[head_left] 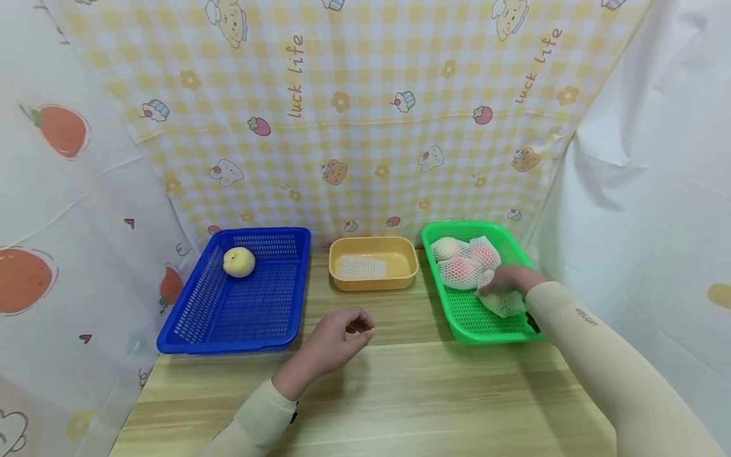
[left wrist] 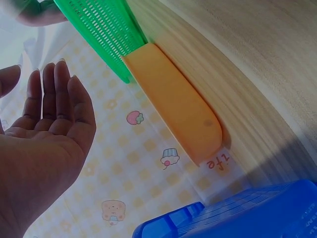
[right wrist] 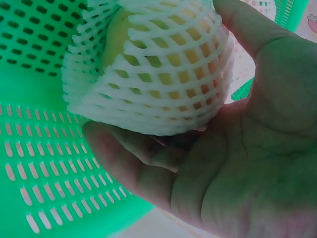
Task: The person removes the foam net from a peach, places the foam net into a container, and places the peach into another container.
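My right hand (head_left: pixel 513 279) is inside the green basket (head_left: pixel 465 327), gripping a peach in a white foam net (head_left: pixel 504 305). In the right wrist view, the fingers curl under this netted peach (right wrist: pixel 168 74) and the thumb lies along its side; yellow skin shows through the mesh. Several other netted peaches (head_left: pixel 459 273) sit against the basket's left and back parts. My left hand (head_left: pixel 334 339) hovers over the table in front of the yellow tray (head_left: pixel 374 285), holding nothing. Its fingers (left wrist: pixel 60 94) are loosely bent in the left wrist view.
At the left stands a blue basket (head_left: pixel 257 317) with one bare yellow peach (head_left: pixel 238 262) in its back left corner. A flat white foam net (head_left: pixel 362 267) lies in the yellow tray. Patterned cloth (head_left: pixel 354 139) hangs behind the wooden table (head_left: pixel 394 393).
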### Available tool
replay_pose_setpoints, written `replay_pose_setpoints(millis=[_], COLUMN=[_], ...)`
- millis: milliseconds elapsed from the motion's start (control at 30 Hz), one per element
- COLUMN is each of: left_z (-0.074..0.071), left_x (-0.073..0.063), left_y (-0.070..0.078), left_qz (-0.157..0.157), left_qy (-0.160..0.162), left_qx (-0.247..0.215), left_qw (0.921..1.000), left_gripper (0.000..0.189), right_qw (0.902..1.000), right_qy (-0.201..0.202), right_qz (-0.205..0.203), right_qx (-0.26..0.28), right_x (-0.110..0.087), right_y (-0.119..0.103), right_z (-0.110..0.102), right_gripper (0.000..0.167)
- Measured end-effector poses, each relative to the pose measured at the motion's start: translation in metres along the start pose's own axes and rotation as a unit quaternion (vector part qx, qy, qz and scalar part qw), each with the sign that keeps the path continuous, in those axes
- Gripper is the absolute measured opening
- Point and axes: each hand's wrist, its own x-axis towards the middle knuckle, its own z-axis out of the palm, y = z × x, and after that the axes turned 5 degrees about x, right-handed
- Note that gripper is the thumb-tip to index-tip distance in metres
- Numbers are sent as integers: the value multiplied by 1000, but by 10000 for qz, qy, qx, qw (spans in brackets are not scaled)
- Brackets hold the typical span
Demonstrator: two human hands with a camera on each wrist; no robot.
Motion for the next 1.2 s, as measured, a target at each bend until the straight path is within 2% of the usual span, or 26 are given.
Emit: replay_pose_setpoints(millis=[400,667,967,1067,1200], left_z=[-2,-4,-5,-5,-5], left_x=[-1,-1,0,0,0], left_y=[2,4,4,4,4], left_qz=[-50,1,22,55,60], left_qy=[-27,-27,20,18,23], left_qx=[19,42,131,129,127], left_qw=[10000,10000,9999,9999,9999], left_gripper=[6,10,5,5,5], right_qw=[9997,9989,9984,9983,9978], right_qy=[3,224,226,231,309], right_qz=[25,-138,-144,-104,-213], right_qx=[250,377,494,522,555], right_x=[-5,-5,-3,-6,-13], right_y=[-8,-8,-2,-3,-4], right_z=[5,4,-7,-11,-16], right_gripper=[97,70,67,60,59])
